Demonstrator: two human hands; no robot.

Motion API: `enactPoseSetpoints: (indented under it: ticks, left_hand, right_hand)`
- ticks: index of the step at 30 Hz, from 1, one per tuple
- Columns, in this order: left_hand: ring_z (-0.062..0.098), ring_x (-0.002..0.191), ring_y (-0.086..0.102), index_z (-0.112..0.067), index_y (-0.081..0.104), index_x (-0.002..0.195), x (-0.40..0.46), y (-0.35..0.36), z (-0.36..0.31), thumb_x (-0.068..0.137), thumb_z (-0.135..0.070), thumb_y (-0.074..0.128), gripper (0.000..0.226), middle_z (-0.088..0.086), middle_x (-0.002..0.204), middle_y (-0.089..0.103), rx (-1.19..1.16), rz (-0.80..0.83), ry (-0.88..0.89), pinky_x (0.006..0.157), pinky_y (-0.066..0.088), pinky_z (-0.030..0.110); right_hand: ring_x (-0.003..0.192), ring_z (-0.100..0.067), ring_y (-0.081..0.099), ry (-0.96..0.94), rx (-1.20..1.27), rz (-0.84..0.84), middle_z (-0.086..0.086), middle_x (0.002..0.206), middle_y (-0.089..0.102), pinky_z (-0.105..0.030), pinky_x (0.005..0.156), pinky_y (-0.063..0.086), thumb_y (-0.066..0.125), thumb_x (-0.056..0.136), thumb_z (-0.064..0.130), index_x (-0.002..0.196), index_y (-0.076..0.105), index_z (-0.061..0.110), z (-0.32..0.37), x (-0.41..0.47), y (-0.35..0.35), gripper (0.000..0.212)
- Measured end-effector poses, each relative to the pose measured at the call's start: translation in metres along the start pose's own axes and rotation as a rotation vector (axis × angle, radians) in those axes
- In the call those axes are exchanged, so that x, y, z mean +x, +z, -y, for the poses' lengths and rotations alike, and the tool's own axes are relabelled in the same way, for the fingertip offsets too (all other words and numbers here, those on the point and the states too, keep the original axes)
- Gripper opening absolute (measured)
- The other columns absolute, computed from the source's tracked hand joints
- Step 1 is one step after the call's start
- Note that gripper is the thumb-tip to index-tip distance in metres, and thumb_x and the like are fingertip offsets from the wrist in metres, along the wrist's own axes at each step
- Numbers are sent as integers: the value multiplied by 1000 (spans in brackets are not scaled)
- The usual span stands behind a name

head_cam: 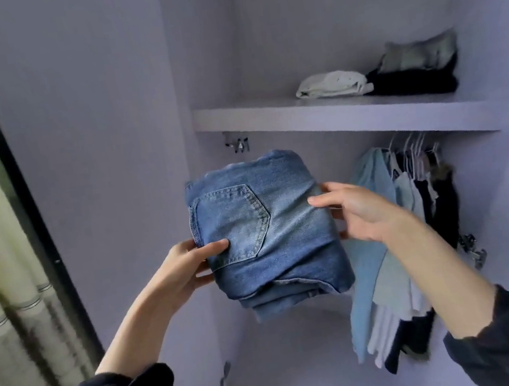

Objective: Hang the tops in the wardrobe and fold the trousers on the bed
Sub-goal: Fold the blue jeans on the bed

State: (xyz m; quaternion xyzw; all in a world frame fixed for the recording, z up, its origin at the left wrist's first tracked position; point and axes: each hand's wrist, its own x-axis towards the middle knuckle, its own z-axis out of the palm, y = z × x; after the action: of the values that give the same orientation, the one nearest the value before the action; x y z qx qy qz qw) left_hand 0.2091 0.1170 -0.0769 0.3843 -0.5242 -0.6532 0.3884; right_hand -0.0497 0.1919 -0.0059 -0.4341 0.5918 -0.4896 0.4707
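Both hands, left (pixel 188 265) and right (pixel 359 210), gripped folded jeans (pixel 266 234) below the shelf (pixel 268 114); tops (pixel 413 202) hung beneath it (placement pending).

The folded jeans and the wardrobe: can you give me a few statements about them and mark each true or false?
1. Both hands hold the folded jeans. True: the left hand grips one side, the right hand the other.
2. The jeans already lie on the shelf. False: they are held in the air below it.
3. The shelf carries a white folded garment beside a dark folded pile. True.
4. The rail under the shelf is bare. False: hanging tops fill it on hangers.
5. A back pocket shows on the jeans. True.
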Motion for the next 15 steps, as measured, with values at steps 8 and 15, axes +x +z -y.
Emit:
enactPoseSetpoints:
  ticks: [8,15]
  left_hand:
    - [15,81,70,-10,64,101,111,71,-123,74,-24,75,32,0,89,74,89,86,235,73,56,32]
    - [11,67,70,-10,64,96,223,89,-225,74,-29,76,31,-3,77,74,197,141,373,53,53,23]
  right_hand:
    - [93,-19,57,-198,7,-134,1,99,63,-40,81,46,63,85,17,94,63,26,110,42,-78,13]
    - [90,-19,56,-270,55,-193,0,100,60,-39,77,45,62,86,19,91,56,24,186,135,-114,9]
